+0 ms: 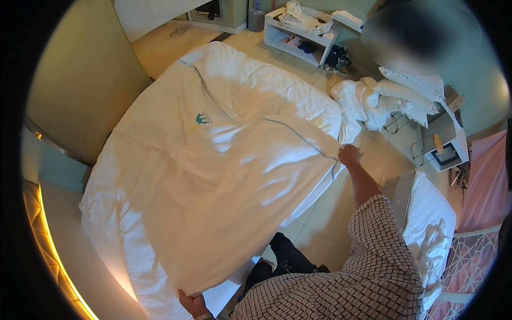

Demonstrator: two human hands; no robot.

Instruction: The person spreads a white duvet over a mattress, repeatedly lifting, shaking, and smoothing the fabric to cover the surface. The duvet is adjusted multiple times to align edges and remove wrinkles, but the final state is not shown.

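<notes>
A white duvet cover (208, 176) with thin blue-green piping and a small green emblem lies spread over a large bed, wrinkled across its middle. My right hand (350, 154) is closed on its right-hand corner beside the piping, arm stretched out over the floor. Down at the near edge, my left hand (193, 305) pinches the cover's hem, thumb on top. Between both hands the fabric hangs fairly taut along the bed's near right side. A thick white layer (125, 261) shows beneath it at the left.
Several pillows and crumpled linen (394, 96) are heaped at the far right. A white open shelf unit (298, 40) stands by the back wall. To my right are a white cushioned seat (426, 213), a white lattice chair (469, 261) and a pink curtain (485, 181). A curved wall (90, 80) borders the bed's left.
</notes>
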